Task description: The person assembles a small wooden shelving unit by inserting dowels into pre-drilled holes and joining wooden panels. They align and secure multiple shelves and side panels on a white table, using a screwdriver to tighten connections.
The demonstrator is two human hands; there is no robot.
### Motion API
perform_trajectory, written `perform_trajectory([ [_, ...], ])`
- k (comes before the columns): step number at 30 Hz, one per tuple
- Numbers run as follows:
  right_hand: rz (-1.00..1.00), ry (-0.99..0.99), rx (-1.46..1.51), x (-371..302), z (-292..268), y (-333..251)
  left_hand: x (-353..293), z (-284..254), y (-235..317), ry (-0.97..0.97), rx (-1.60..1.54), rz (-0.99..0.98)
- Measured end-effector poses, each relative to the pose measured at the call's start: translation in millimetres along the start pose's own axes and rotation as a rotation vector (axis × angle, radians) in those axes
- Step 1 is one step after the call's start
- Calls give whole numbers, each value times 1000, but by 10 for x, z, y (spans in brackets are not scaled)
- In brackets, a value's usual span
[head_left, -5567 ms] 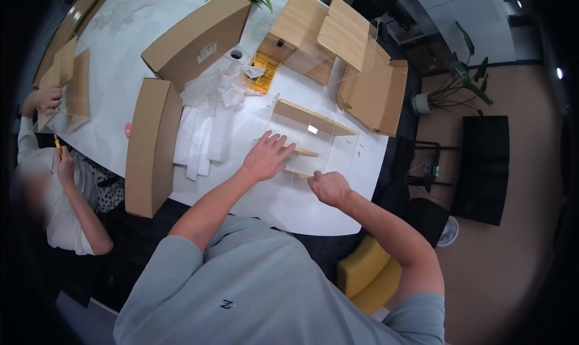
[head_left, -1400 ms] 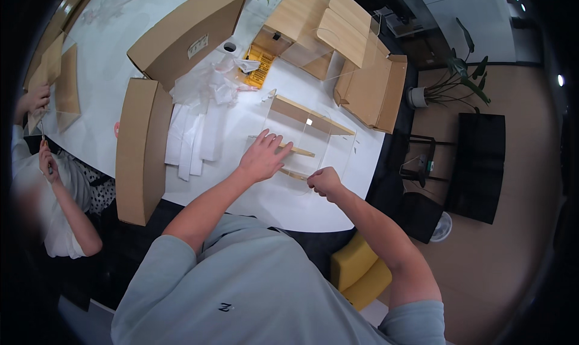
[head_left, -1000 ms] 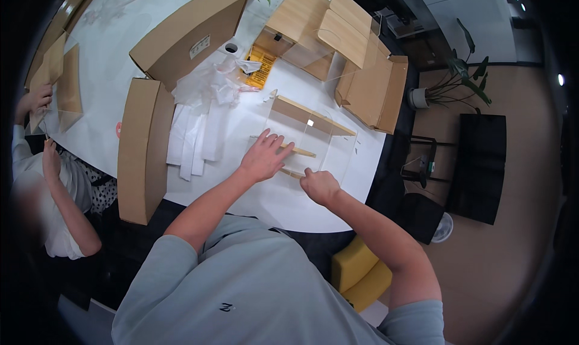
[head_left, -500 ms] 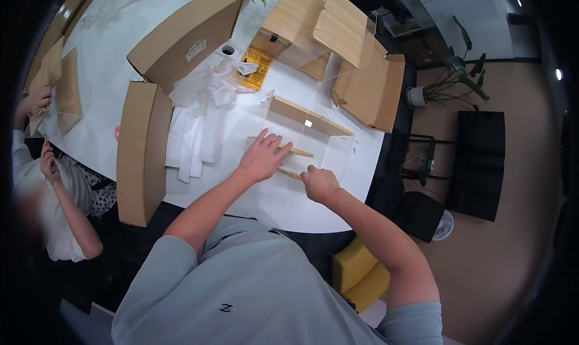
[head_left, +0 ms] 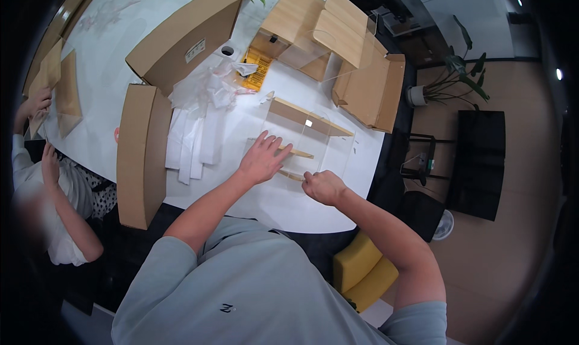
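My right hand (head_left: 324, 188) has turned slightly at the clear-and-wood frame (head_left: 301, 113) since moments ago; my left hand (head_left: 262, 159) has barely shifted.
Watching remotely, I see the frame on the white tabletop (head_left: 271, 206), left fingers spread wide at its middle strip (head_left: 303, 154), the right curled narrow by its near strip (head_left: 291, 175); I cannot tell whether that one grips anything. Beyond, a yellow case (head_left: 259, 71) lies beside crumpled wrapping (head_left: 220, 86).

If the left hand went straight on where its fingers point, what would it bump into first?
Probably the long wooden board ahead of the left hand, though whether it would hit or pass above is unclear.
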State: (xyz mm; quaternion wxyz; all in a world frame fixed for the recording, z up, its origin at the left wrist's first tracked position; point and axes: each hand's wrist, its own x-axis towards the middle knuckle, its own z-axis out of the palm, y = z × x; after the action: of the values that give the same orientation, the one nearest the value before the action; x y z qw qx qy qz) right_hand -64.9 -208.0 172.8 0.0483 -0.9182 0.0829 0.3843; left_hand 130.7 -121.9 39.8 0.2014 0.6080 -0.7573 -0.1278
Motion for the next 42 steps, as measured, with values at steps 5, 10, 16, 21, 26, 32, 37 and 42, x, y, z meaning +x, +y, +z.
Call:
perform_trajectory([
  [5,99,45,133,-2,-13,-22,-2,-14,2,-13,11,-6],
  [10,709,214,770,128,310,-137,6,-29,14,-14,-3,-8],
  [16,462,169,470,62,190,-114,3,-14,1,2,-11,-3],
  [21,-21,-2,-8,-42,55,-67,19,-16,11,-19,7,-6],
  [26,125,75,124,-25,150,-135,13,-27,12,-8,25,-7],
  [32,824,131,937,184,268,-124,31,-40,25,-19,-13,-20],
  [37,770,65,913,156,143,-86,5,5,2,5,-20,-6],
  [42,35,-19,4,62,61,-127,19,6,-1,-14,-1,-3],
])
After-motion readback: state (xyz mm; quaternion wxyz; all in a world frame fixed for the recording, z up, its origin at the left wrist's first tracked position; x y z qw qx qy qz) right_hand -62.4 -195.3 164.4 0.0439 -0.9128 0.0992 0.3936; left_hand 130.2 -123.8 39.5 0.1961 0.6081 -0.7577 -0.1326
